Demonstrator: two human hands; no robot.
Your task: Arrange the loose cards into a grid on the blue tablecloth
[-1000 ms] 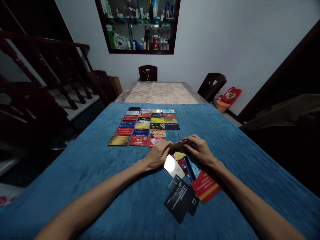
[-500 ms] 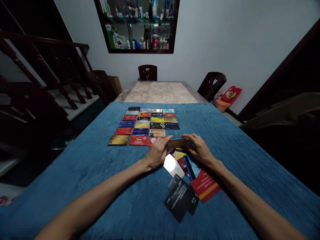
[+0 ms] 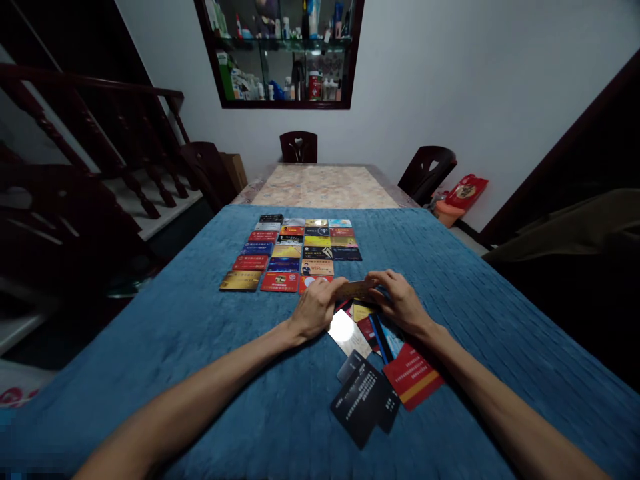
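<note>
Both of my hands hold one gold card (image 3: 354,291) by its ends, just above the blue cloth (image 3: 200,347). My left hand (image 3: 316,310) pinches its left end and my right hand (image 3: 399,301) its right end. Beyond the card lies a neat grid of cards (image 3: 295,253) in several rows, face up. Under and near my hands is a loose pile of cards (image 3: 373,363): a shiny white one, a red one with a yellow stripe, and black ones nearest to me.
The cloth covers the near part of a long table with a marble top (image 3: 324,187) showing beyond it. Dark chairs (image 3: 299,147) stand at the far end and right side. A staircase railing (image 3: 90,133) is on the left, a wall cabinet (image 3: 283,53) ahead.
The gold card and both hands have stayed almost in place near the grid's front right corner; the view shifted slightly.
</note>
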